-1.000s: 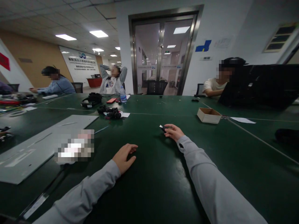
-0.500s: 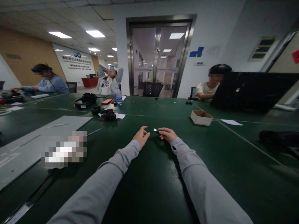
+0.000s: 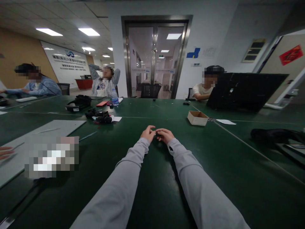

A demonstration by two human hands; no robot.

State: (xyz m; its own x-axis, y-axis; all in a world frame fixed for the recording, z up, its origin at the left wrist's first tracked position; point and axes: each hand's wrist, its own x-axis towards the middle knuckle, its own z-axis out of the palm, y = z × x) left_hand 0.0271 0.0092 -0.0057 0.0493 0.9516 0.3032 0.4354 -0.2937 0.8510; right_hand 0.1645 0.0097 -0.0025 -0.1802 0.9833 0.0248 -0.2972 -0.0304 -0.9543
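Both hands are together over the green table [image 3: 152, 178], in the middle of the head view. My right hand [image 3: 165, 135] is closed on a small dark object with a shiny metal end [image 3: 156, 134], mostly hidden by the fingers. From the left, my left hand [image 3: 148, 133] meets that metal end, its thumb and fingertips close around it. Whether the left fingertips grip the end or only touch it is too small to tell.
An open box [image 3: 197, 118] stands beyond my right hand. Black gear [image 3: 100, 116] and a bottle [image 3: 114, 97] are at the back left. Another person's hand [image 3: 6, 152] rests near a grey board [image 3: 69, 125]. A large black monitor [image 3: 247, 90] stands back right.
My left hand has moved right to meet the object in my right hand. The view has turned slightly right, and another person's hand has appeared at the left edge.
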